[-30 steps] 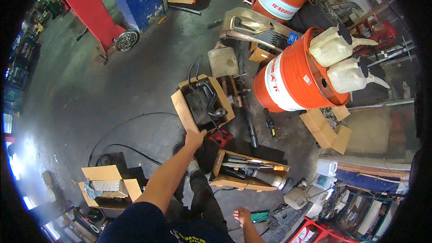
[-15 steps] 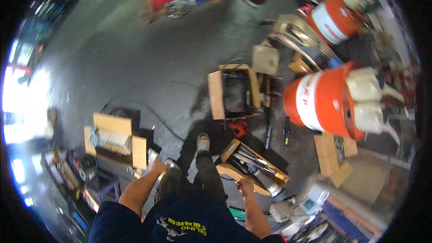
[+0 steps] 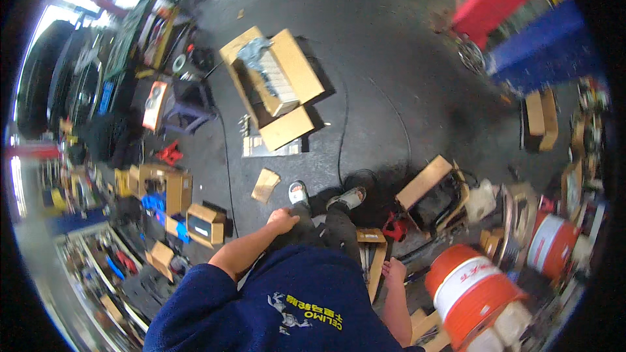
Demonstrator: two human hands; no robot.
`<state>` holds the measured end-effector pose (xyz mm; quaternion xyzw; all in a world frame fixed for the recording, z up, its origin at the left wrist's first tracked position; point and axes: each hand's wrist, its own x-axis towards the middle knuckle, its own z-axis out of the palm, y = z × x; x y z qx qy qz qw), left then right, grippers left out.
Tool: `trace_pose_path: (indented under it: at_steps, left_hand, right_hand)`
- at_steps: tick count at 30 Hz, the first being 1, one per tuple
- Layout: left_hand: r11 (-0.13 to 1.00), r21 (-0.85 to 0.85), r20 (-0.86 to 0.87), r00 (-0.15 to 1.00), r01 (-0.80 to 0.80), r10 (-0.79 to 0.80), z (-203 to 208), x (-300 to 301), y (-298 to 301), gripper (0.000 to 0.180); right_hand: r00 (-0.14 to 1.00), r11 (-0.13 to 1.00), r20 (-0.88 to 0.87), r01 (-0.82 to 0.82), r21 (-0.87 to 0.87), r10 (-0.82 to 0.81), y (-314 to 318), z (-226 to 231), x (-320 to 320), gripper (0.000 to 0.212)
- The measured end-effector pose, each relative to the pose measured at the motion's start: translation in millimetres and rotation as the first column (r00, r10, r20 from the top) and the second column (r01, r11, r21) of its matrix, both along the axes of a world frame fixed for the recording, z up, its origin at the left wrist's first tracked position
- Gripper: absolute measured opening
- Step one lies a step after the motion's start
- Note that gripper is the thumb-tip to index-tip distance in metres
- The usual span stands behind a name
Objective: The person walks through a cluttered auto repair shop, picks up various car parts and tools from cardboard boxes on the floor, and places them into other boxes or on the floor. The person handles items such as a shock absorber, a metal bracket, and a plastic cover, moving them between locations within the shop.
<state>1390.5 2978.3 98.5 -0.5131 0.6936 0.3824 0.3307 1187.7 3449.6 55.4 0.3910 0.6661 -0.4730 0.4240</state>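
workshop floor, both hands empty

dark concrete floor [image 3: 391, 58] carries one wide-open cardboard box [image 3: 274, 85] with grey contents far ahead. left hand [image 3: 282, 220] rests curled on the knee, gripping nothing; right hand [image 3: 394, 270] hangs loosely open beside a narrow cardboard box [image 3: 373, 262]. two orange drums [image 3: 469, 290] with white label bands stand at right.

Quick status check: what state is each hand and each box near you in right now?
Left hand: closed in a loose fist, holding nothing, resting by the left thigh.
Right hand: open, empty, beside the narrow cardboard box.
Narrow cardboard box: open at the top.
Big cardboard box: flaps spread, white part and grey rag inside.
Box with black parts: open, flap up.
Orange drum: lying on its side.
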Motion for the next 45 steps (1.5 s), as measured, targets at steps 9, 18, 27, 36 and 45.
trace_pose_path:
  at_steps: [9, 18, 27, 36, 45]
  left_hand:
    - [0.928, 0.004, 0.034, 0.927, -0.373, 0.372, -32, 148, -49, 0.068]
    - [0.906, 0.136, 0.202, 0.906, -0.401, 0.371, -54, 175, -68, 0.069]
    - [0.838, 0.088, 0.301, 0.816, -0.539, 0.493, -169, 153, -34, 0.095]
    - [0.332, -0.422, -0.375, 0.496, -0.844, 0.783, -451, 252, -242, 0.031]
    - [0.720, -0.516, -0.190, 0.882, -0.464, 0.432, -627, 201, -561, 0.058]
  right_hand:
    - [0.903, 0.905, -0.061, -0.422, 0.060, 0.426, -153, 32, -49, 0.033]
    - [0.603, 0.602, -0.031, -0.798, -0.030, 0.797, -370, -25, -18, 0.029]
    - [0.047, 0.049, -0.014, -0.978, 0.203, 0.999, -567, -364, 29, 0.058]
    - [0.578, 0.579, -0.050, -0.815, 0.026, 0.815, -655, -604, 78, 0.080]
    - [0.661, 0.658, 0.096, -0.700, -0.278, 0.744, -575, -574, 85, 0.057]
